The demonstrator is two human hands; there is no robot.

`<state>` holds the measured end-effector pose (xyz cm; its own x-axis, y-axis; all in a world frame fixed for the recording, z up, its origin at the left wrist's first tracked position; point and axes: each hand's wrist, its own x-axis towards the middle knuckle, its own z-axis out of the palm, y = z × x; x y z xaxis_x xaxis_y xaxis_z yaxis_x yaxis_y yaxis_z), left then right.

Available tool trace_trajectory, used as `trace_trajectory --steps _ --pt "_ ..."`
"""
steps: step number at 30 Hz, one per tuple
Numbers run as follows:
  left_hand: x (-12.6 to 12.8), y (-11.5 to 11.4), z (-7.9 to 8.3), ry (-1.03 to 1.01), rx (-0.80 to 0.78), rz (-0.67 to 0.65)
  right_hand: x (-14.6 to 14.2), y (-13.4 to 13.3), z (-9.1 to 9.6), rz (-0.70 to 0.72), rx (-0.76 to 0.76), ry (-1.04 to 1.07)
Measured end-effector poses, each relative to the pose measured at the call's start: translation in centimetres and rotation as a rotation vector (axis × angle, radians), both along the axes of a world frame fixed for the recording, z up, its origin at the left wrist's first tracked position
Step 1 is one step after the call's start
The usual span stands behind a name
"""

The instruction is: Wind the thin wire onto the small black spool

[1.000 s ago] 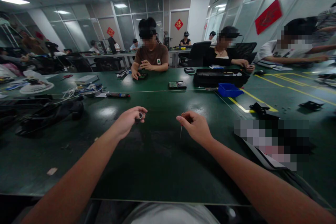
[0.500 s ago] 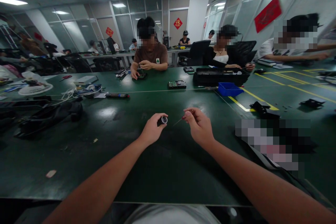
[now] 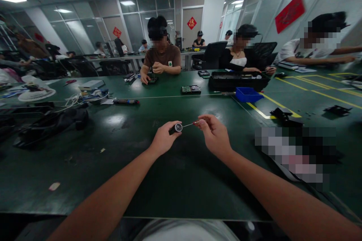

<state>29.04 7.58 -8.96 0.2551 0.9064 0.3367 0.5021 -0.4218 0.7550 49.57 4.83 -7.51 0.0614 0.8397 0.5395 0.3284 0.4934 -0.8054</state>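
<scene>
My left hand (image 3: pixel 163 138) is closed round a small black cylinder (image 3: pixel 178 127) with a silver-rimmed round end, much like a small flashlight. That end faces me and shows some detail inside, too small to make out. My right hand (image 3: pixel 215 134) pinches a thin screwdriver (image 3: pixel 189 124) with a reddish handle, most of which the fingers cover. Its metal shaft points left, and the tip is at the cylinder's rim; whether it touches or reaches inside, I cannot tell. Both hands are held above the green table (image 3: pixel 175 188).
Ahead lie a hard drive (image 3: pixel 191 89), a blue tray (image 3: pixel 249 95) and a long black box (image 3: pixel 239 83). A black bag (image 3: pixel 56 124) and a marker-like tool (image 3: pixel 126 101) are on the left. Black parts (image 3: pixel 285 116) lie right. Co-workers sit across the table.
The screwdriver has swung from slanting down to nearly level, and its tip has come up to the cylinder's rim. The cylinder's end has turned more toward me.
</scene>
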Motion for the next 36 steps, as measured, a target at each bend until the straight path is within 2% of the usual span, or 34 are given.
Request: trace_trajectory --steps 14,20,26,32,36 --pt "-0.1 0.0 -0.2 0.041 0.019 -0.034 0.0 0.0 0.4 -0.029 -0.051 0.037" --pt "-0.4 0.1 0.0 0.082 0.057 -0.018 0.4 -0.4 1.6 -0.131 -0.061 -0.226" --pt "-0.3 0.1 0.1 0.147 0.079 -0.01 0.2 -0.6 1.7 -0.029 0.011 -0.296" --pt "-0.3 0.0 0.3 0.192 0.099 0.014 0.3 -0.3 1.8 -0.052 -0.138 -0.359" --pt "-0.3 0.0 0.2 0.215 0.108 -0.007 0.2 -0.4 1.6 -0.026 -0.133 -0.303"
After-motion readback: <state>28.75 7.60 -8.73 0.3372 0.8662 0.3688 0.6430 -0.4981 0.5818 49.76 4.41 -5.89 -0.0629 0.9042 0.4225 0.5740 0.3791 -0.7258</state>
